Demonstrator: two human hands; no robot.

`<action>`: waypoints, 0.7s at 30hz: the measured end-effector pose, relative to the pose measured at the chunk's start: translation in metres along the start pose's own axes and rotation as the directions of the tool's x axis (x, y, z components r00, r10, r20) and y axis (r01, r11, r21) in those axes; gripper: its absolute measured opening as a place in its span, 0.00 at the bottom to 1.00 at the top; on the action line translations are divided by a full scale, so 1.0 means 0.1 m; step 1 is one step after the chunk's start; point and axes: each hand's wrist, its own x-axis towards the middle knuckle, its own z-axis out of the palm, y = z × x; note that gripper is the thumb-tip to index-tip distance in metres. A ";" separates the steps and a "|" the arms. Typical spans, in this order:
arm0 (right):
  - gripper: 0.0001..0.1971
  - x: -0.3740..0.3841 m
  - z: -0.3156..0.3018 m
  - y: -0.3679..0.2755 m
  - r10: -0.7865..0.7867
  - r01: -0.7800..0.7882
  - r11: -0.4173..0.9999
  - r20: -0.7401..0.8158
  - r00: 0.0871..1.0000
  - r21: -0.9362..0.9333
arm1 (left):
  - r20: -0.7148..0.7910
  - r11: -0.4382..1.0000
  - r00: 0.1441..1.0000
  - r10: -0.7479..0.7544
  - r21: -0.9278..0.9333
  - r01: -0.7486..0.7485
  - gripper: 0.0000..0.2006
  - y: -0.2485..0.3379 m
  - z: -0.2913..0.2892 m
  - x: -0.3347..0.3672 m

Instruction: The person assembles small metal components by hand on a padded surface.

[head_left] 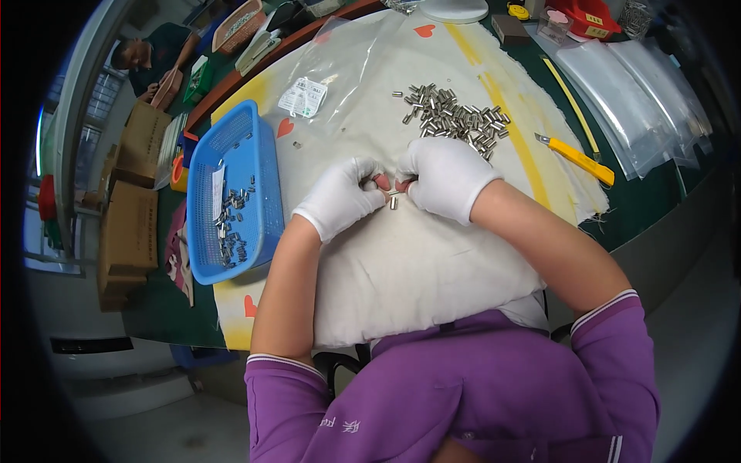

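My left hand (343, 197) and my right hand (448, 176) meet over the white cloth (417, 266), both in white gloves with pinkish covers on some fingertips. Their fingers are pinched together, nearly touching; whatever sits between them is too small and covered to make out. Just below the fingertips lies a short, shiny metal cylinder (394, 204). Beyond my right hand spreads a loose pile of similar metal cylinders (455, 116). Left of my left hand stands a blue plastic basket (270, 197), holding more small metal cylinders (231, 224) and a paper slip (218, 189).
A clear plastic bag (340, 69) with a white label lies at the back. On the right are a yellow utility knife (579, 160), a yellow strip (571, 104) and clear bags (617, 108). Cardboard boxes (130, 231) stand far left, and another person (158, 58) works beyond.
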 end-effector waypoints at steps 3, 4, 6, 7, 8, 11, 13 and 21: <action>0.07 -0.05 0.07 0.11 -0.165 0.156 0.985 -0.120 0.979 -0.080 | -0.062 0.993 0.998 -0.024 -0.120 0.016 0.07 0.07 -0.02 -0.16; 0.07 -0.05 0.09 0.14 -0.161 0.152 0.985 -0.123 0.979 -0.077 | -0.058 0.993 0.998 -0.023 -0.117 0.016 0.07 0.11 -0.03 -0.20; 0.07 -0.02 0.10 0.18 -0.180 0.159 0.975 -0.133 0.975 -0.153 | -0.070 0.999 0.997 0.025 0.044 -0.022 0.09 0.19 -0.06 -0.25; 0.07 -0.01 0.07 0.19 -0.176 0.155 0.976 -0.135 0.975 -0.150 | -0.065 0.999 0.998 0.025 0.047 -0.022 0.09 0.20 -0.04 -0.26; 0.08 -0.01 0.03 0.20 -0.188 0.153 0.973 -0.209 0.960 -0.173 | -0.044 0.987 0.992 0.114 0.118 -0.108 0.10 0.21 -0.01 -0.26; 0.10 0.00 0.00 0.22 -0.240 0.175 0.962 -0.345 0.907 -0.209 | -0.004 0.947 0.978 0.209 0.251 -0.202 0.11 0.17 0.04 -0.25; 0.10 0.01 0.01 0.24 -0.271 0.191 0.955 -0.409 0.871 -0.225 | -0.051 0.928 0.962 0.267 0.281 -0.243 0.10 0.12 0.07 -0.24; 0.06 0.02 0.00 0.28 -0.212 0.208 0.976 -0.530 0.821 -0.068 | -0.464 0.889 0.823 0.329 0.447 -0.103 0.06 0.25 -0.24 -0.41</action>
